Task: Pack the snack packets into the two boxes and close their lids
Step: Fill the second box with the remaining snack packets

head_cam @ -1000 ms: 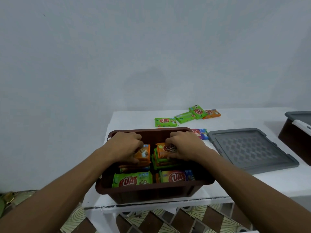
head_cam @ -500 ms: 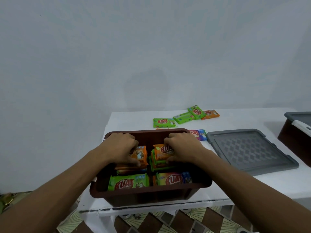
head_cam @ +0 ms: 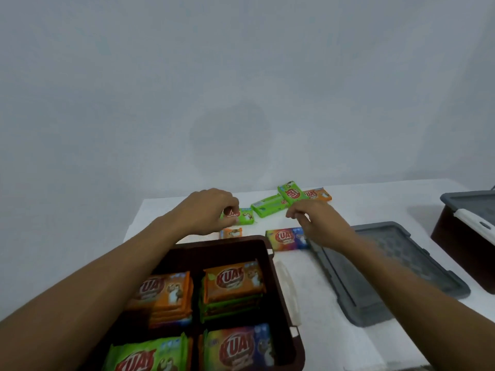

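Now the loose snack packets [head_cam: 268, 208] lie at the table's [head_cam: 316, 290] far edge, beyond the brown box [head_cam: 284, 303], so I reach across for them. My left hand [head_cam: 211, 212] pinches a green packet [head_cam: 245, 216]; my right hand [head_cam: 312, 218] hovers half-curled, its grip empty, near the grey lid [head_cam: 380, 274].

White table [head_cam: 334, 303] vs plain grey wall [head_cam: 241, 76].

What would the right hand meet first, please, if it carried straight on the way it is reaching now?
Probably the green packets lying just beyond the right hand, whose fingers point up the table toward them; depth is hard to judge, so the rainbow packet below it may be nearer.
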`<state>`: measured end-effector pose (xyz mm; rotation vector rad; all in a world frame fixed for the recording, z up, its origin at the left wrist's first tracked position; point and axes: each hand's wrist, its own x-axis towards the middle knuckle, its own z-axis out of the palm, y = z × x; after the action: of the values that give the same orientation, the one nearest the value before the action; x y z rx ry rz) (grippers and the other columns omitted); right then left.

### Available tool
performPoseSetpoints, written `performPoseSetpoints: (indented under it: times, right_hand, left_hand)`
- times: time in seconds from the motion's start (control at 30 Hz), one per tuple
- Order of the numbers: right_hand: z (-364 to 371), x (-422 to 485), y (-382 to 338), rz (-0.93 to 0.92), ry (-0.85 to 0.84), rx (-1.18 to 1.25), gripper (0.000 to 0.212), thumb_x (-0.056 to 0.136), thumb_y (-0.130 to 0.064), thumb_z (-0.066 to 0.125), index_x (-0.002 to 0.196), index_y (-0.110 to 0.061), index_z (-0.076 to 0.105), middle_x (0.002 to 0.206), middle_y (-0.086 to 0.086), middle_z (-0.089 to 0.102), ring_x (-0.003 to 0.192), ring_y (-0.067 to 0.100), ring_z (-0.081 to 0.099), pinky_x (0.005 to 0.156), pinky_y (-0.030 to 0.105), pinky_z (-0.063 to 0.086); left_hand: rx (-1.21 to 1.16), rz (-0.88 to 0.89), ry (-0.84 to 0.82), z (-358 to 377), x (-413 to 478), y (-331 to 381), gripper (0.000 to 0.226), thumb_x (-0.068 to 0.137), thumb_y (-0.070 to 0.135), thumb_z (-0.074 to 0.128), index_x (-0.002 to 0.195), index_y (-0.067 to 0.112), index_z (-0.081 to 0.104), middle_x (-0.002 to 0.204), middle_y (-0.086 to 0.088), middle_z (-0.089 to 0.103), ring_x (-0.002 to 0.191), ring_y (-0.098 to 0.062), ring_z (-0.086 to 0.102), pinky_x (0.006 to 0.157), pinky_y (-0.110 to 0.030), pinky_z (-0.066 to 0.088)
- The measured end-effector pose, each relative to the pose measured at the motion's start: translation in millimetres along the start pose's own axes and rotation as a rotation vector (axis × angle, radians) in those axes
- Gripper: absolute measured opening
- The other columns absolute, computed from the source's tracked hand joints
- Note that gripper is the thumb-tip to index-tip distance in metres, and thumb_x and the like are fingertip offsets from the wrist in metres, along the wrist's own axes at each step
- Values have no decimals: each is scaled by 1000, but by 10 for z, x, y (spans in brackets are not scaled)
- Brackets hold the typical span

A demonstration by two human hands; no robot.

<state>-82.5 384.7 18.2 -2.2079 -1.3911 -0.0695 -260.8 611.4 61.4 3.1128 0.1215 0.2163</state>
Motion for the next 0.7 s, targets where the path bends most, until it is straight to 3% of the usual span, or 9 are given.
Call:
performPoseSetpoints:
  times: [0.2,0.33,0.43,0.5,0.63,0.7]
  right_hand:
    - [-69,240,893,185,-117,-87,27,94,-9,49,103,-23,70,107,-5,69,99,18,63,83,40,53]
    - [-53,403,1296,231,-196,-182,24,96,-16,51,114,-26,63,123,-4,62,111,16,54,91,32,46]
    - [-34,566,1564,240,-272,-320,35,96,-19,49,130,-25,52,142,-2,48,127,20,42,100,39,39]
    - [0,675,1717,255,-315,-371,45,95,-19,49,139,-23,42,148,0,41,132,22,37,103,43,36]
    - [80,819,1958,265,-454,-331,64,95,-26,51,152,-24,21,160,-2,20,143,22,21,107,48,30]
    - [90,856,2036,230,-393,-337,64,94,-33,52,150,-27,23,156,-1,26,139,23,27,106,47,32]
  left_hand:
    - [-128,-44,-132,302,748,-100,16,91,37,60,105,29,63,93,15,57,85,-8,55,70,-30,47]
    - [-138,-39,-193,483,1155,-93,22,90,39,63,110,30,62,99,16,55,88,-8,53,72,-29,45]
    - [-122,-33,-269,636,1455,-12,29,91,38,62,118,29,59,110,10,56,97,-10,49,77,-29,43]
    - [-112,-43,-320,718,1664,63,34,92,37,60,124,28,56,120,5,54,109,-15,49,88,-35,45]
    - [-108,-60,-387,928,2089,232,46,91,37,62,134,27,49,132,-2,49,121,-22,47,99,-37,41]
    - [-103,-47,-398,1057,2208,281,55,89,37,64,139,26,45,138,-1,45,122,-22,47,99,-35,42]
